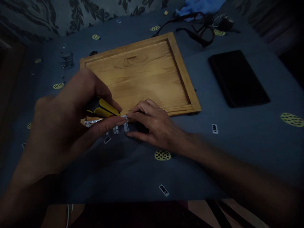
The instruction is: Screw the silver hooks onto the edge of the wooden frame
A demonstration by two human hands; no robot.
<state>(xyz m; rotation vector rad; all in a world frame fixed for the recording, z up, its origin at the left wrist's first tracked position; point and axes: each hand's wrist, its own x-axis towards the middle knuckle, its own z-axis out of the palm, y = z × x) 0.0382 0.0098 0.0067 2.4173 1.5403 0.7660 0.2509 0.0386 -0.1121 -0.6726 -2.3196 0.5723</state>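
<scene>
Head view: screwdriver [103,108] in left hand [68,126] grip, bracket [125,124] at fingertips.

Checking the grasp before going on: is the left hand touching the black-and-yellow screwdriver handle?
Touching. The head view shows the left hand wrapped around the black-and-yellow screwdriver handle, fingers closed over it in a firm grip.

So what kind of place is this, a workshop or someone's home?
Probably a home, not a workshop: the work lies on a patterned bedsheet, with a phone beside the wooden board. The left hand grips a screwdriver, and the right hand steadies small metal brackets.
</scene>
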